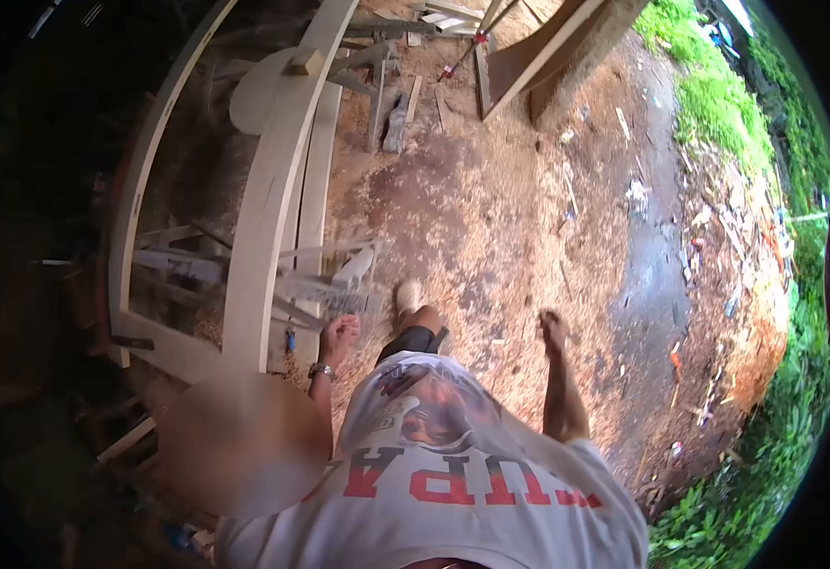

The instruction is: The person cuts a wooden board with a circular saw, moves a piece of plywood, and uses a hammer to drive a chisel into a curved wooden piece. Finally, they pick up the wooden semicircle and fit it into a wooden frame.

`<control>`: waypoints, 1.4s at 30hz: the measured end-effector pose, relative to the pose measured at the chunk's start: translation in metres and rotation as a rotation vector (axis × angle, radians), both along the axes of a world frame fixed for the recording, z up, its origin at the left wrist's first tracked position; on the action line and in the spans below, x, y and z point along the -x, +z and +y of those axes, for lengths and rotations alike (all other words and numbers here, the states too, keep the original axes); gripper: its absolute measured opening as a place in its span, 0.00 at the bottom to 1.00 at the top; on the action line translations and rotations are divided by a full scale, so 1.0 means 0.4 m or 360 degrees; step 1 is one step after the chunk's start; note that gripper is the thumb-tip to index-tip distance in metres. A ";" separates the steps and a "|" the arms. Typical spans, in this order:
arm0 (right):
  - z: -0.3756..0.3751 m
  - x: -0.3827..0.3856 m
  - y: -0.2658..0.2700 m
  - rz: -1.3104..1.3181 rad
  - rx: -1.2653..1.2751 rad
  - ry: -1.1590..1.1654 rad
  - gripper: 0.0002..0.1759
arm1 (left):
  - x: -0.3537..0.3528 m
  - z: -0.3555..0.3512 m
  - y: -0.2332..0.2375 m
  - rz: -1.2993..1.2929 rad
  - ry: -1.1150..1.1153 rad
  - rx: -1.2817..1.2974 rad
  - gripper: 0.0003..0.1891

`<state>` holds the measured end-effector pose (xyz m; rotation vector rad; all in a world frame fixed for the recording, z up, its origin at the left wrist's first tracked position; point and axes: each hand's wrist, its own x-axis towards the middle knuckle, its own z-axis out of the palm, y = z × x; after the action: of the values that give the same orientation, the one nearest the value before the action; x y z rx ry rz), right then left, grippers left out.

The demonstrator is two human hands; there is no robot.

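My left hand (342, 334), with a watch (320, 369) on its wrist, hangs beside the timber frame, fingers curled in. Nothing shows in it. A long pale plank (265, 204) runs along the frame just left of that hand, and I see no contact between them. A small wood block (307, 62) sits on the plank's far part. On the other side of my body, my right hand (552, 334) hangs free over the ground, its fingers loosely apart and without any object. One shoe (408, 295) shows ahead of my shirt.
Wood shavings cover the ground (491, 237). Offcuts (396, 123) lie ahead, near a red-ended clamp (476, 40) and a leaning wooden panel (547, 57). A wet dark strip (656, 275), litter and green plants (718, 104) are on the right. A blurred round patch hides part of the lower left.
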<state>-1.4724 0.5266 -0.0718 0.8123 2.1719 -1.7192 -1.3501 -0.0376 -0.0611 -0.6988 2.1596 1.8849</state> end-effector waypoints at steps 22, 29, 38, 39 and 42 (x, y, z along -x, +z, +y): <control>-0.128 1.055 -0.068 -0.0840 0.0174 -0.0147 0.22 | 1.686 -0.303 0.083 0.0356 0.0261 0.1039 0.33; -0.253 1.729 -0.057 -0.0664 -0.0015 0.0161 0.25 | 2.001 -0.564 0.085 0.0158 0.0578 0.1574 0.54; -0.523 2.307 0.080 -0.0270 -0.0018 0.0475 0.21 | 2.133 -0.652 -0.013 -0.0116 0.0639 0.1359 0.48; -0.561 2.316 0.082 -0.0282 0.0002 0.0484 0.21 | 2.148 -0.627 -0.023 0.0091 0.0482 0.1392 0.46; -0.657 2.311 0.071 -0.0307 0.0053 0.0526 0.18 | 2.254 -0.480 0.092 -0.0074 0.0460 0.1080 0.45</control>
<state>-2.3967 0.2639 -0.0434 0.5473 2.0099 -1.4476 -2.2517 -0.2296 -0.0244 -1.2070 2.7978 1.1767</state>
